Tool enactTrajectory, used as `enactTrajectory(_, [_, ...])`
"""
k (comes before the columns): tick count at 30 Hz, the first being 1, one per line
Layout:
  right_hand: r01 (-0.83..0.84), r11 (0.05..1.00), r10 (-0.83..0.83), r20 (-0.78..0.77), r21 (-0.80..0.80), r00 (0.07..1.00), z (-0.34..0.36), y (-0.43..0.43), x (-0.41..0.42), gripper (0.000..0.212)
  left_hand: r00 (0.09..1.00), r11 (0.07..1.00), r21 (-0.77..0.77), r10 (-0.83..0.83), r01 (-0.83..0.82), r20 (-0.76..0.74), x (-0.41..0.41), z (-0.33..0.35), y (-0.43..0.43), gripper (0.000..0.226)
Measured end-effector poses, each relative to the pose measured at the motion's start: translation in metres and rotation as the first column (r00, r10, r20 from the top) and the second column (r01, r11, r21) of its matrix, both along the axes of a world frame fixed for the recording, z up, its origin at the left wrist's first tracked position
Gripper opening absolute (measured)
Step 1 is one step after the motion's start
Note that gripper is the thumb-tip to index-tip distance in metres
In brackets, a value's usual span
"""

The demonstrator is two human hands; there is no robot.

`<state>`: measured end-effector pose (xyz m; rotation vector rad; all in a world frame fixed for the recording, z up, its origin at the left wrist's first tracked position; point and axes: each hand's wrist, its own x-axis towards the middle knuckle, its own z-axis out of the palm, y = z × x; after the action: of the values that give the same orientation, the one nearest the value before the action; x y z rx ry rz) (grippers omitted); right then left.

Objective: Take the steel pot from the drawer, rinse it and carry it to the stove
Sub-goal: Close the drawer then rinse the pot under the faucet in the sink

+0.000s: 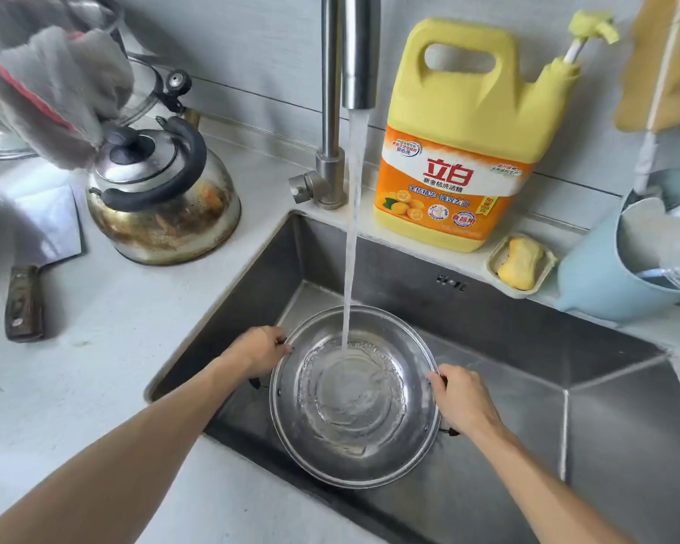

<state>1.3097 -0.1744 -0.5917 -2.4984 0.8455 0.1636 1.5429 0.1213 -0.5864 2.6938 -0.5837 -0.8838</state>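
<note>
Two hands share the load. Left hand [262, 349] grips the pot [370, 426] at ten o'clock, fingers curled. The pot is low in the sink [487, 327], under the tap's stream [352, 249]. Right hand [460, 398] grips at three o'clock. Both are equally near, so a level lift looks possible.

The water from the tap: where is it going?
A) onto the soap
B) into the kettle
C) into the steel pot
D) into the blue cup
C: the water falls straight into the steel pot, which the left hand and right hand hold in the sink.
</note>
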Motion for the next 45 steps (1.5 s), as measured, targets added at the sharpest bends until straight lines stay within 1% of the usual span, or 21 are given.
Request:
enactTrajectory(4, [0.026, 0.999, -0.025, -0.043, 0.021, 0.999, -0.009, 0.007, 0.0, 0.046, 1.0, 0.999, 0.042, 0.004, -0.004, -0.009, 0.004, -0.008, -0.003, 0.033])
enactTrajectory(9, [0.03, 0.999, -0.029, -0.024, 0.022, 0.999, -0.013, 0.011, 0.001, 0.045, 1.0, 0.998, 0.056, 0.017, -0.018, 0.006, 0.006, -0.017, -0.003, 0.031])
enactTrajectory(11, [0.038, 0.999, -0.038, -0.019, 0.025, 0.999, -0.013, 0.011, 0.0, 0.045, 0.999, 0.997, 0.071, 0.005, -0.007, 0.035, 0.007, -0.011, -0.004, 0.031])
enactTrajectory(12, [0.038, 0.999, -0.038, -0.015, 0.024, 0.999, -0.013, 0.011, -0.001, 0.046, 0.997, 0.998, 0.061, 0.002, -0.007, 0.077, 0.008, -0.003, -0.007, 0.031])
enactTrajectory(13, [0.035, 0.999, -0.035, -0.014, 0.021, 0.999, -0.013, 0.01, -0.001, 0.046, 0.989, 1.0, 0.028, 0.002, -0.007, 0.146, 0.009, 0.008, -0.011, 0.031])
enactTrajectory(15, [0.021, 1.0, -0.021, -0.021, 0.013, 1.0, -0.013, 0.01, -0.001, 0.046, 0.945, 0.995, -0.099, 0.037, -0.005, 0.326, 0.015, 0.039, -0.023, 0.034])
enactTrajectory(17, [0.015, 1.0, -0.015, -0.037, 0.01, 0.999, -0.012, 0.009, -0.001, 0.046, 0.876, 0.968, -0.251, 0.135, -0.017, 0.463, 0.025, 0.076, -0.04, 0.039])
enactTrajectory(19, [0.012, 1.0, -0.011, -0.045, 0.008, 0.999, -0.012, 0.008, -0.001, 0.046, 0.825, 0.934, -0.353, 0.239, -0.052, 0.512, 0.037, 0.112, -0.057, 0.047])
enactTrajectory(21, [0.009, 1.0, -0.009, -0.037, 0.012, 0.999, -0.011, 0.008, -0.001, 0.047, 0.791, 0.915, -0.397, 0.292, -0.068, 0.537, 0.048, 0.138, -0.069, 0.052])
enactTrajectory(25, [-0.001, 1.0, 0.002, -0.038, 0.022, 0.999, -0.01, 0.007, -0.001, 0.046, 0.76, 0.937, -0.349, 0.25, -0.032, 0.6, 0.058, 0.158, -0.078, 0.054])
enactTrajectory(32, [-0.006, 1.0, 0.007, -0.036, 0.025, 0.999, -0.012, 0.006, -0.001, 0.049, 0.714, 0.962, -0.271, 0.165, 0.036, 0.68, 0.058, 0.159, -0.08, 0.051])
enactTrajectory(35, [0.0, 0.999, 0.001, -0.028, 0.033, 1.0, -0.011, 0.006, -0.001, 0.046, 0.674, 0.975, -0.206, 0.099, 0.08, 0.732, 0.064, 0.164, -0.08, 0.052])
enactTrajectory(38, [-0.005, 0.999, 0.006, -0.035, 0.032, 0.999, -0.01, 0.005, -0.002, 0.044, 0.636, 0.98, -0.123, -0.006, 0.158, 0.772, 0.067, 0.166, -0.085, 0.054])
enactTrajectory(42, [-0.005, 0.999, 0.007, -0.049, 0.034, 0.999, -0.009, 0.005, -0.001, 0.042, 0.648, 0.984, -0.063, -0.061, 0.166, 0.759, 0.063, 0.164, -0.084, 0.056])
enactTrajectory(44, [-0.007, 0.999, 0.009, -0.058, 0.036, 0.998, -0.008, 0.005, -0.001, 0.042, 0.699, 0.983, -0.059, -0.083, 0.177, 0.71, 0.06, 0.154, -0.076, 0.057])
enactTrajectory(45, [-0.006, 0.999, 0.008, -0.055, 0.039, 0.998, -0.007, 0.004, -0.001, 0.043, 0.746, 0.981, -0.05, -0.108, 0.186, 0.657, 0.056, 0.143, -0.072, 0.057])
